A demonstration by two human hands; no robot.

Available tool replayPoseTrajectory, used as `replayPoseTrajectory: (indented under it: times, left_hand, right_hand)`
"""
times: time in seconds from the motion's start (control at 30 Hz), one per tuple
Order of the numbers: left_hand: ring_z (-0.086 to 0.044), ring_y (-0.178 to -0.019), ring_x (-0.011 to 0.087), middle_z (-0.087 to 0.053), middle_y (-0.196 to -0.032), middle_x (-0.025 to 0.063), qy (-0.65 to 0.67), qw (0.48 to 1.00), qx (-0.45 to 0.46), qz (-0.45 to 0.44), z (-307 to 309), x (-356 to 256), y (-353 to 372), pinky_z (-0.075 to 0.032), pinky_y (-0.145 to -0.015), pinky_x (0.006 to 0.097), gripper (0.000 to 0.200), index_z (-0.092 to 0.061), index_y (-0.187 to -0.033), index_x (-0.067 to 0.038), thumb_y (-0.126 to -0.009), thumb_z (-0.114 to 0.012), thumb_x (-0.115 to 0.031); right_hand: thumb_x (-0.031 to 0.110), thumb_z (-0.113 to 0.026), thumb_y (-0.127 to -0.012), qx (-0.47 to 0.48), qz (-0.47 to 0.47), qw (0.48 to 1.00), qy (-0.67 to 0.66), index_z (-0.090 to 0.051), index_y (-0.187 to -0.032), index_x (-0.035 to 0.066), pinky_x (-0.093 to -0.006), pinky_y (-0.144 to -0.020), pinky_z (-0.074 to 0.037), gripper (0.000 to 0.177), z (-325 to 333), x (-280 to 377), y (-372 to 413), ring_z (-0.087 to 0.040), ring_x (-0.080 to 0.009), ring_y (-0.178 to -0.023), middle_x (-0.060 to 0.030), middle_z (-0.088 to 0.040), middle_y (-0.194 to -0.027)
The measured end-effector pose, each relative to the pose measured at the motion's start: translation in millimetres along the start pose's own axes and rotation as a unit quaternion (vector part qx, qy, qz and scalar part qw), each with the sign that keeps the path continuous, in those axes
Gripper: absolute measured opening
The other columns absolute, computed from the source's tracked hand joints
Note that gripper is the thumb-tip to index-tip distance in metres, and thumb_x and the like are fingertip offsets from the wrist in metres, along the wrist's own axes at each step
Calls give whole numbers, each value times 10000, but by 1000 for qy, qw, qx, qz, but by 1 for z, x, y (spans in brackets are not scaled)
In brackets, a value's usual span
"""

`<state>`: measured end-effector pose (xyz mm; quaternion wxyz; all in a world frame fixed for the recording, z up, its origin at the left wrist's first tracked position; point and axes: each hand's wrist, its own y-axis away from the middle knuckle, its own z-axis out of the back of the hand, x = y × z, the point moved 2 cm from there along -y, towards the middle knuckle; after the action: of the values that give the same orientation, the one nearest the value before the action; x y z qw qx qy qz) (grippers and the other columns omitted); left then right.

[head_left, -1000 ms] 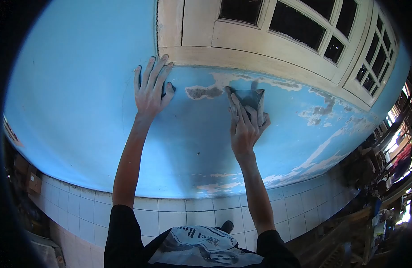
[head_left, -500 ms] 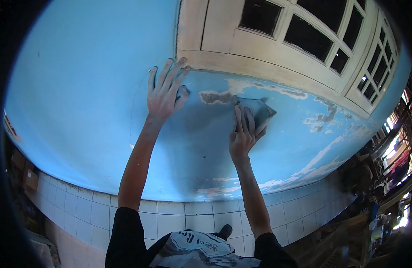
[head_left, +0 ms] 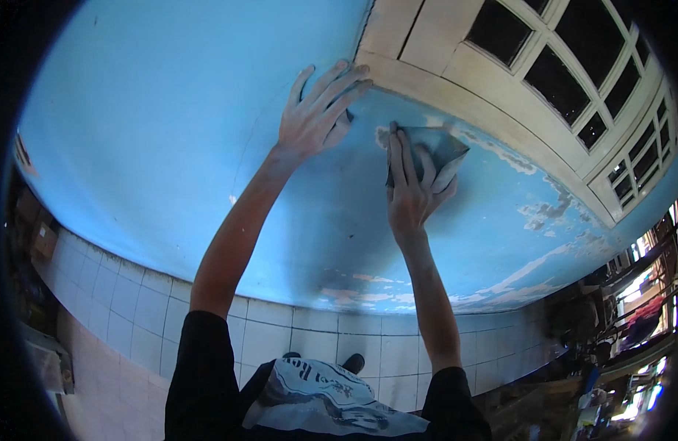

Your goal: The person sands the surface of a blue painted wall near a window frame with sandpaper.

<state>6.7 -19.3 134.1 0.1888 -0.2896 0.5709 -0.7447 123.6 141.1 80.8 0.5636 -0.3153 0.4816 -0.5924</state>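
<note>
My right hand (head_left: pixel 411 192) presses a folded, dark grey sheet of sandpaper (head_left: pixel 449 152) flat on the blue wall (head_left: pixel 339 198). Its fingers lie over the sheet, beside a bare grey patch (head_left: pixel 382 137) that is partly covered. My left hand (head_left: pixel 313 117), whitened with dust, rests on the wall just below the corner of the window frame (head_left: pixel 387 70). The fingers of that hand are spread, and it holds nothing that I can see.
A cream window (head_left: pixel 552 88) with dark panes spans the upper right. Peeling paint (head_left: pixel 548 209) marks the wall below it. White floor tiles (head_left: pixel 317 323) run along the wall's foot. Cluttered shelving (head_left: pixel 640 331) stands at right, and a cardboard box (head_left: pixel 43 241) at far left.
The view has shifted, with the window appearing further right. My right hand has slid the sandpaper up and left over the bare patch. My left hand stays near the frame corner.
</note>
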Motion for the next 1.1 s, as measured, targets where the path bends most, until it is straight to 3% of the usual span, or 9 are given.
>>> replayPoseTrajectory:
  times: [0.07,0.13,0.2,0.23,0.37,0.47,0.57,0.87,1.1]
  left_hand:
    - [-448,-1296,229,-501,-1382,11,4,1000,5,-11,6,11,-5,-251,-1089,514,463,-554,-1280,-172,-838,-428,-120]
    - [-463,-1279,190,-496,-1385,-11,-56,997,-54,9,16,26,-10,-321,-1055,499,511,-565,-1263,-187,-758,-513,-119]
    - [-451,-1289,217,-493,-1387,1,-51,996,-65,30,14,26,-9,-285,-1073,500,473,-554,-1284,-193,-822,-457,-159]
    - [-439,-1299,244,-490,-1389,13,-43,995,-72,51,13,26,-9,-248,-1091,502,443,-543,-1306,-199,-886,-402,-198]
    - [-434,-1302,247,-488,-1391,15,-60,996,-47,48,11,29,-6,-263,-1082,506,438,-553,-1298,-199,-884,-411,-217]
    - [-430,-1303,239,-485,-1394,7,-58,995,-62,44,10,29,-6,-283,-1072,508,444,-557,-1295,-201,-868,-434,-208]
    - [-428,-1300,184,-457,-1414,-49,-69,994,-75,48,11,31,-7,-352,-1050,483,545,-535,-1303,-250,-765,-551,-166]
    - [-432,-1296,165,-447,-1415,-59,-77,994,-70,45,11,32,-6,-354,-1070,455,577,-522,-1312,-259,-743,-596,-196]
    - [-428,-1301,164,-439,-1419,-64,-68,995,-54,47,9,29,-4,-341,-1082,447,603,-505,-1325,-253,-734,-622,-228]
  right_hand:
    - [186,-621,-790,-23,65,997,34,-578,-1287,269,-522,-954,-311,505,-1,4,-10,-434,-147,-1156,149,-532,-1317]
    - [210,-632,-785,2,78,996,44,-576,-1289,269,-516,-952,-309,511,5,5,-13,-426,-152,-1151,152,-532,-1315]
    - [234,-644,-780,22,94,994,52,-574,-1292,268,-510,-950,-307,518,5,9,-16,-418,-157,-1147,155,-532,-1314]
    - [275,-650,-792,16,82,995,55,-572,-1296,264,-506,-953,-304,510,4,11,-17,-412,-162,-1138,153,-535,-1311]
    - [390,-640,-830,0,68,997,41,-574,-1295,259,-494,-961,-290,487,5,24,-35,-398,-173,-1126,151,-540,-1309]
    - [420,-583,-884,27,58,997,38,-581,-1288,272,-476,-967,-280,430,10,30,-35,-398,-175,-1116,162,-542,-1306]
    - [437,-560,-900,11,30,999,28,-593,-1277,292,-455,-967,-272,405,4,32,-20,-395,-170,-1105,178,-544,-1303]
    - [352,-579,-911,1,17,993,115,-606,-1265,304,-429,-956,-263,359,2,35,-16,-392,-144,-1063,201,-556,-1284]
    - [328,-538,-945,-33,19,995,89,-597,-1277,279,-454,-974,-237,341,3,49,-22,-402,-143,-1003,185,-564,-1278]
